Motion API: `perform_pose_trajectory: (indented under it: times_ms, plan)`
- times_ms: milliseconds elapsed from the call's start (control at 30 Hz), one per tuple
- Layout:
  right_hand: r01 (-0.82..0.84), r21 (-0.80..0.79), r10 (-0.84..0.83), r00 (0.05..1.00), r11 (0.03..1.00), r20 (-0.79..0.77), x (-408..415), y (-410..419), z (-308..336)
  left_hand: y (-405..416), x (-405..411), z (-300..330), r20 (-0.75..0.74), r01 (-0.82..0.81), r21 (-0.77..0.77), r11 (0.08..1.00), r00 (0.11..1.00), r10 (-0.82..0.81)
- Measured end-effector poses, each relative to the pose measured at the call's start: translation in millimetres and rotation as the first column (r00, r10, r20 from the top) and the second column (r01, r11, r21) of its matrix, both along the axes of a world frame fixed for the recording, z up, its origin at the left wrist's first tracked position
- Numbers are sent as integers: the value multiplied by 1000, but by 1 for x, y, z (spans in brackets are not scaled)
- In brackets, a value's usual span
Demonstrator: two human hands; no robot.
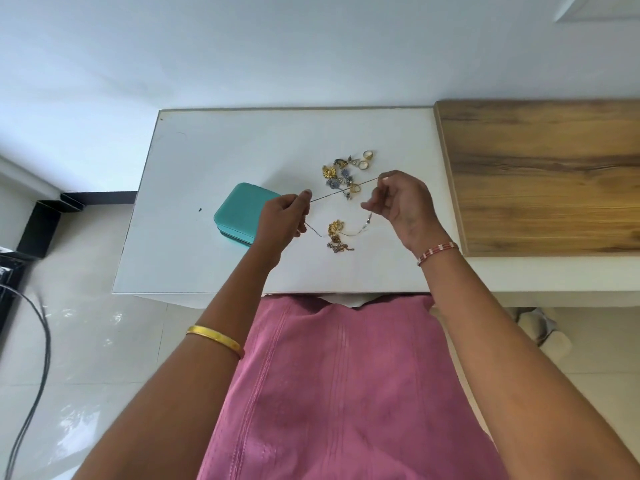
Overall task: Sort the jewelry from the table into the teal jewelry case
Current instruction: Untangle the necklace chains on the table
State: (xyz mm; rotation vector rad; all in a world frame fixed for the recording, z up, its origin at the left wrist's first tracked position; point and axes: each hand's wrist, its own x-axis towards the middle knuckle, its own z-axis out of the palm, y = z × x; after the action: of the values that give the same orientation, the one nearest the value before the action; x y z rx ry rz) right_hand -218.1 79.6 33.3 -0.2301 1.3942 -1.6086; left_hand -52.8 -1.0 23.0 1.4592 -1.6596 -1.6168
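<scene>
A thin chain point(341, 190) is stretched taut above the white table point(214, 150). My left hand point(285, 220) pinches one end and my right hand point(403, 206) pinches the other, with the rest of the chain drooping in a loop below them. The teal jewelry case point(239, 211) lies closed on the table, just left of my left hand. A heap of earrings and rings point(346, 173) sits behind the chain. A second small pile of gold chains point(337, 235) lies under my hands.
A wooden board point(540, 174) lies along the table's right side. Black cables point(38, 327) trail over the tiled floor at the left. A black stand point(41, 226) is by the wall. My pink garment point(346, 393) fills the foreground.
</scene>
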Motion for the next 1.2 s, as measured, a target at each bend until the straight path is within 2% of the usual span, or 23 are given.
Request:
perform_pose_trajectory:
  times_ms: [133,300,400,467,500,633,700,767,833,933,1000,1067,1200]
  plan:
    - [-2,61,6,998,998,-68,-9,9,-5,-1,3,12,-70,-93,8,996,993,94]
    - [34,115,-22,994,993,-105,-14,21,-18,-4,1,24,-158,-139,-17,990,978,135]
    - [2,161,18,993,987,-119,-17,29,-29,-6,-4,34,-377,-153,157,976,904,203]
    - [-27,182,40,997,983,-65,-19,36,-38,-9,-6,38,-493,-162,270,949,823,281]
    - [-30,177,33,999,984,-13,-20,39,-42,-9,-7,40,-497,-161,279,947,820,286]
    - [41,124,-68,974,991,215,-19,42,-53,-6,-17,41,-413,-139,222,965,883,222]
    - [84,124,-113,962,989,248,-21,43,-56,-9,-24,40,-366,-120,184,976,913,182]
    - [79,187,-109,982,979,155,-22,45,-60,-14,-31,37,-278,-67,76,995,957,86]
    - [12,326,18,996,945,-89,-20,48,-64,-18,-37,31,-117,34,-87,996,992,-44]
    - [-61,467,250,901,882,-355,-17,47,-73,-18,-46,24,-7,151,-192,970,988,-155]
    - [-43,534,367,773,844,-518,-17,42,-73,-15,-50,24,15,202,-204,958,979,-204]
    - [-8,489,360,687,872,-631,-16,33,-62,-11,-54,25,36,260,-207,943,966,-258]
    - [-138,210,232,810,968,-538,-10,14,-10,-5,-58,28,62,375,-210,903,927,-370]
